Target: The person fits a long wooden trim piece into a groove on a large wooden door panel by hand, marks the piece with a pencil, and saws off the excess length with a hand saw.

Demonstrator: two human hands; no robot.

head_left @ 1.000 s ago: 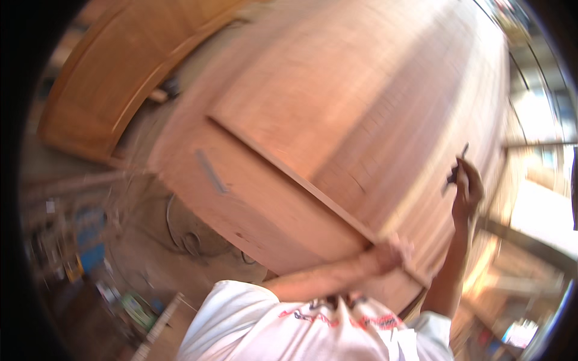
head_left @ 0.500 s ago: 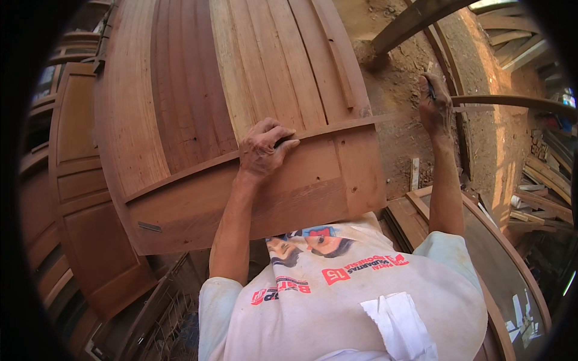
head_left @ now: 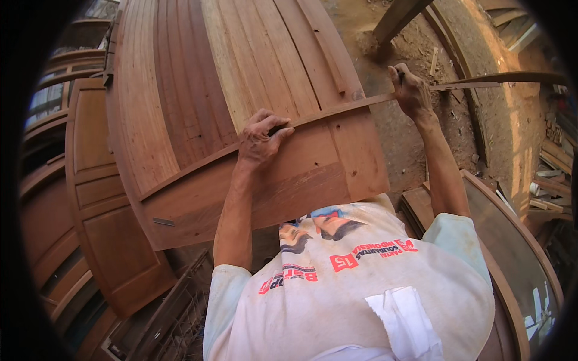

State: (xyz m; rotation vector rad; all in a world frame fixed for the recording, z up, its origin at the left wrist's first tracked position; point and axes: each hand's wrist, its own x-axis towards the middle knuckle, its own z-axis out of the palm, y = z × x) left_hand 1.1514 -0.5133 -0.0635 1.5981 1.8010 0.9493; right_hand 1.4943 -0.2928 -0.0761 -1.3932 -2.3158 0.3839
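A long thin wooden strip [head_left: 346, 110] lies across a large panel of light and dark boards [head_left: 195, 72], slanting up to the right past the panel's edge. My left hand [head_left: 263, 138] pinches the strip near its middle, thumb and fingers closed on it. Off the panel's right side, my right hand [head_left: 412, 91] is closed around the overhanging length. Something small and dark shows by its thumb, too little visible to name. A short flat grey piece [head_left: 163, 222] rests at the panel's near left corner.
Left of the panel leans a brown panelled door [head_left: 99, 186], with more frames behind. A curved wooden beam [head_left: 506, 78] and an upright post [head_left: 400, 21] stand to the right over dirt ground. A framed panel [head_left: 512, 234] lies by my right elbow; scrap wood [head_left: 554, 186] is piled beyond.
My right hand has come nearer the panel's right edge. The strip beside it, blurred before, now shows sharply. My left hand keeps its hold, and the whole view has shifted slightly.
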